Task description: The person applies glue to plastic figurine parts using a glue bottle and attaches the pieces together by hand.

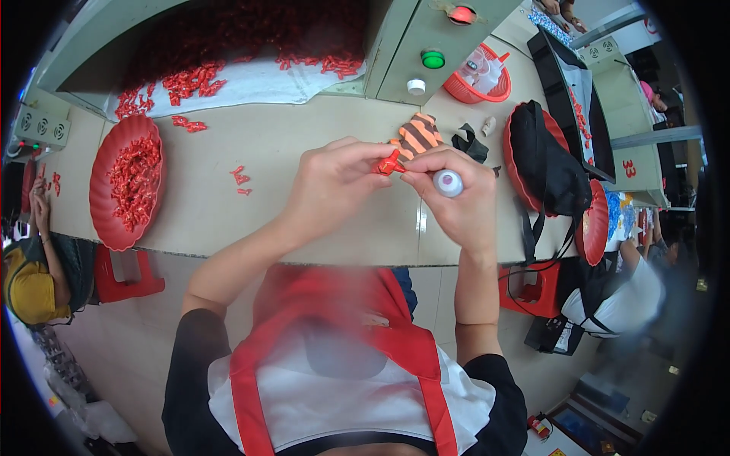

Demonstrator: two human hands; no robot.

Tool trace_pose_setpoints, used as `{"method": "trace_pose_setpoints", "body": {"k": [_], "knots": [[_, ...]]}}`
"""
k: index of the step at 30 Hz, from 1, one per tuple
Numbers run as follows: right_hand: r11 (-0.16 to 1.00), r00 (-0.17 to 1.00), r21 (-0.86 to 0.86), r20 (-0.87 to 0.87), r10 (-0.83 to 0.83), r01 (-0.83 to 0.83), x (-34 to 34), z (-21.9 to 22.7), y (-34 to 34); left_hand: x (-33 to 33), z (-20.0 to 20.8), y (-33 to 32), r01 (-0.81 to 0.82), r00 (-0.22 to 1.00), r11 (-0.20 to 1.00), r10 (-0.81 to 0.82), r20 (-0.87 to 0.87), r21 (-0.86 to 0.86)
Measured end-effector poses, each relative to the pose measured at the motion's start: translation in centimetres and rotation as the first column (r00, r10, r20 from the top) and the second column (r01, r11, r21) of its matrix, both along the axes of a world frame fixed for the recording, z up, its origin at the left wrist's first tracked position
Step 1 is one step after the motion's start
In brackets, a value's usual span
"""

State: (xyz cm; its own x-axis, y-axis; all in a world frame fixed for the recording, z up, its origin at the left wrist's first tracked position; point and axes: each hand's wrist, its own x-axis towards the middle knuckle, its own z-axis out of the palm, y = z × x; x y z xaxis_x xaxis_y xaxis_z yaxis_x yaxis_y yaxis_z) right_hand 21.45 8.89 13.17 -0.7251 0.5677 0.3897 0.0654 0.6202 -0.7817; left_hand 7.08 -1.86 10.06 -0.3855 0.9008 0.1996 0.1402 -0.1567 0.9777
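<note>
Over the table, my left hand pinches a small glossy red figurine between thumb and fingertips. My right hand comes close from the other side, and its fingertips meet the figurine's right end. Tucked in the right hand is a white pen-like tube, seen end-on with a dark round centre; its tip cannot be made out. Just beyond the hands lies an orange-and-brown striped cloth. A few loose red figurines lie on the table left of my left hand.
A red scalloped tray heaped with red pieces stands at the left. Behind is a grey-green cabinet with many red pieces inside on white cloth. To the right are a red basket, a black bag and people at work.
</note>
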Motion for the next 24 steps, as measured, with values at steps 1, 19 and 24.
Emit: {"method": "trace_pose_setpoints", "body": {"k": [1, 19, 24], "knots": [[0.998, 0.997, 0.010, 0.050, 0.063, -0.063, -0.2, 0.0, 1.0, -0.3, 0.1, 0.2, 0.047, 0.998, 0.994, -0.051, -0.048, -0.097], [0.943, 0.971, -0.304, 0.150, 0.188, -0.136, -3.1, -5.8, 5.0, -1.9, -3.8, 2.0, -0.055, 0.993, 0.938, 0.088, 0.084, -0.343], [0.928, 0.957, -0.283, 0.086, 0.276, -0.242, -3.2, -6.7, 5.8, -1.9, -3.7, 1.8, -0.054, 0.993, 0.929, 0.090, 0.081, -0.366]]}}
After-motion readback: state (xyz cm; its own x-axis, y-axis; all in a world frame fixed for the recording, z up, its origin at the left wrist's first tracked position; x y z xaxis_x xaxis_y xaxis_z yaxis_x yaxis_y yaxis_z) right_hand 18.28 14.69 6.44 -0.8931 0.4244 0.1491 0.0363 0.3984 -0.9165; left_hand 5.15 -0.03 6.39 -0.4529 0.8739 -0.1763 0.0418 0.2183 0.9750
